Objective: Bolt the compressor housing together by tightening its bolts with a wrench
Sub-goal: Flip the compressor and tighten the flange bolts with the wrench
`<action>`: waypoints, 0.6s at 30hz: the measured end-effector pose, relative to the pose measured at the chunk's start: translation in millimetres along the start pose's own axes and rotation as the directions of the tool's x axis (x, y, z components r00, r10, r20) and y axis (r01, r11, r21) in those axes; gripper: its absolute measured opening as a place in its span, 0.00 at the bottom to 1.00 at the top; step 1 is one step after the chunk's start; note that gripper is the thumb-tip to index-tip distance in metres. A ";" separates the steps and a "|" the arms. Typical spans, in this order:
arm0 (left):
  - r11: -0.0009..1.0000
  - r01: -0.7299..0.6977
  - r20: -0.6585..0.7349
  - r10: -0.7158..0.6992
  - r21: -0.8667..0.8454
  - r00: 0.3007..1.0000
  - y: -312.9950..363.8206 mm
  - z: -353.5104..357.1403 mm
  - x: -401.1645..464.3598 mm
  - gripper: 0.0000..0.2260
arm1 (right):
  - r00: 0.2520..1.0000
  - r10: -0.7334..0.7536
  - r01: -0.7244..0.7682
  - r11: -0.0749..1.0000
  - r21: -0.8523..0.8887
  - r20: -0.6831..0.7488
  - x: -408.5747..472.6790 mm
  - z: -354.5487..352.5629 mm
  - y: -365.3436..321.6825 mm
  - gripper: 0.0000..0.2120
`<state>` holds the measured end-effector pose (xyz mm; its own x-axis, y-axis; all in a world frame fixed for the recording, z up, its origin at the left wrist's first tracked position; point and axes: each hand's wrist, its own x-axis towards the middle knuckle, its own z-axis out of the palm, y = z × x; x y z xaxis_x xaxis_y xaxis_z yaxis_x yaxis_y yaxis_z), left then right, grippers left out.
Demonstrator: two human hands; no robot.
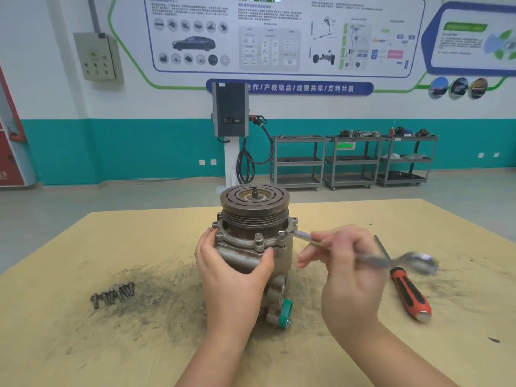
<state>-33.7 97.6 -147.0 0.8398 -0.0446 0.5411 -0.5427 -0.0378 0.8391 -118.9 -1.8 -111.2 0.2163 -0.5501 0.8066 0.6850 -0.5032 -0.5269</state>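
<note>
The metal compressor (252, 233) stands upright on the table, pulley on top, with bolts in its flange ears. My left hand (231, 270) grips the housing body from the near left side, thumb across its front. My right hand (343, 263) holds a steel wrench (365, 254) by the shaft. The wrench's near end sits on a flange bolt (281, 234) at the right front; its far end is blurred by motion.
Several loose bolts (113, 296) lie at the near left on the dirty, yellowish table (83, 344). A red-and-black screwdriver (409, 294) lies to the right of my right hand. Grey trolleys (351, 160) and a charging post (230, 129) stand by the far wall.
</note>
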 end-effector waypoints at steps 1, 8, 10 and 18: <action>1.000 -0.001 -0.003 0.001 -0.002 1.000 0.5 0.1 0.0 0.41 | 0.971 0.210 -0.190 0.968 0.167 -0.115 6.1 1.6 1.7 0.13; 1.000 0.008 0.000 -0.008 -0.008 1.000 2.1 1.5 -0.2 0.42 | 0.784 0.609 -0.451 0.693 0.562 -0.120 58.1 -8.2 8.9 0.14; 1.000 0.006 0.000 -0.006 -0.018 1.000 1.7 2.0 0.2 0.41 | 0.897 0.429 -0.337 0.822 0.459 -0.110 52.1 -14.2 0.5 0.14; 1.000 0.000 -0.034 -0.001 -0.022 0.999 0.4 3.5 -0.7 0.42 | 0.992 -0.100 0.092 0.991 0.093 0.080 4.2 -4.1 -15.2 0.11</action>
<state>-34.6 94.1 -147.2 0.8403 -0.0101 0.5421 -0.5422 -0.0155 0.8401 -131.2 0.8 -100.9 0.2015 -0.4422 0.8740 0.7639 -0.4875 -0.4228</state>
